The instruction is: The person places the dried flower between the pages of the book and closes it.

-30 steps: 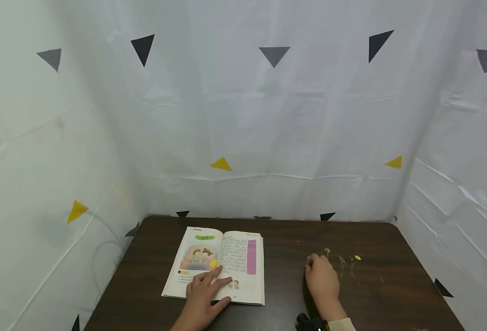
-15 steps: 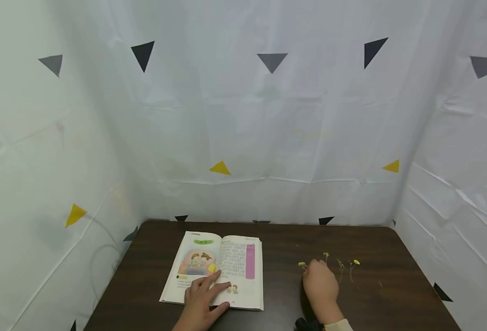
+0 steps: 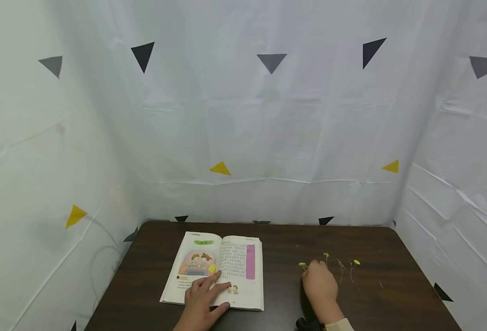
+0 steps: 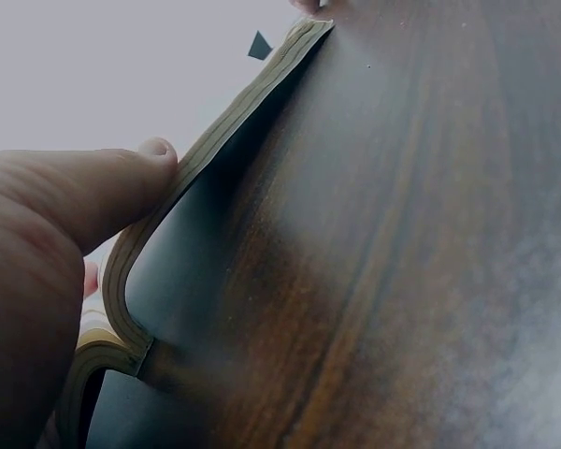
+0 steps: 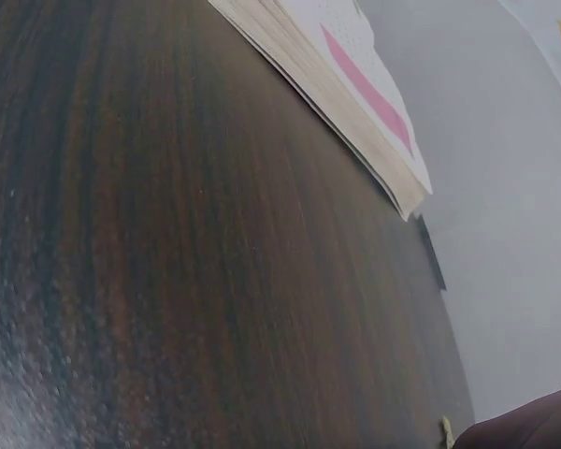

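Observation:
An open picture book (image 3: 249, 294) lies on the dark wooden table. My left hand (image 3: 202, 301) rests on its lower pages with the fingers spread; in the left wrist view the thumb (image 4: 122, 182) lies at the book's bottom edge (image 4: 220, 131). To the right of the book, my right hand (image 3: 321, 287) is low over the table, fingers bent down, pinching a small yellow flower (image 3: 303, 265) whose head pokes out at the left. Its stem is hidden by the hand. In the right wrist view just a finger (image 5: 533, 426) and a bit of the flower (image 5: 447, 432) show.
Beyond and right of my right hand lie thin-stemmed plants: a yellow flower (image 3: 326, 255), a greenish sprig (image 3: 341, 266) and another yellow flower (image 3: 355, 262). The table (image 3: 284, 243) ends at a white curtain (image 3: 268, 133) with printed triangles.
My right hand has shifted slightly, and a yellow flower head now shows at its left side. The left hand stays on the book. The head view has tilted up a little.

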The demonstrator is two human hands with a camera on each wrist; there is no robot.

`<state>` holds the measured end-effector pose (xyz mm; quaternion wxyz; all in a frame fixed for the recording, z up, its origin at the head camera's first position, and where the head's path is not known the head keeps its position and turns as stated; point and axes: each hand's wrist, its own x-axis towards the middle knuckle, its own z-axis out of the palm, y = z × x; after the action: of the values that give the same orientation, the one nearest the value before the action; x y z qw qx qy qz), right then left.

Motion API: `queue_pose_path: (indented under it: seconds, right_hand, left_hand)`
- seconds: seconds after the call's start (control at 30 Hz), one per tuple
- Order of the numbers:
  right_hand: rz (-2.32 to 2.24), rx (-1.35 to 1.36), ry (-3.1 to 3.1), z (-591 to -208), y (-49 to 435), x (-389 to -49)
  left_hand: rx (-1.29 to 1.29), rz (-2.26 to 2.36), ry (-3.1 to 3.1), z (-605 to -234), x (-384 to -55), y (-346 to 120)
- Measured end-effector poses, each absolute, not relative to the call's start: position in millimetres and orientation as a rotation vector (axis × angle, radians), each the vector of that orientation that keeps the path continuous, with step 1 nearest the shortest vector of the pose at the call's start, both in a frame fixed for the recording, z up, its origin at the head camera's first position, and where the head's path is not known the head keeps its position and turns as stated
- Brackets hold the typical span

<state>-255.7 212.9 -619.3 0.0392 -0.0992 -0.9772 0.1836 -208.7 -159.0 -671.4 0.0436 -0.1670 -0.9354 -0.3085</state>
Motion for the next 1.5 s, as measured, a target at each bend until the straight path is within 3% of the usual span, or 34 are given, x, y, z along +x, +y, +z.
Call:
queue_pose_path:
  seconds: [0.6, 1.2, 1.5]
  right_hand:
    - [0.800, -0.242, -2.845, -617, 196, -240]
    - [1.513, -0.237, -2.626, -620, 100, -211]
    - [1.473, -0.098, -2.557, -609, 72, -232]
  left_hand:
    - [-0.523, -0.938, -2.839, -671, -208, -159]
    - [-0.509, -0.895, -2.851, -668, -206, -161]
    - [-0.500, -0.849, -2.809, -667, -204, -158]
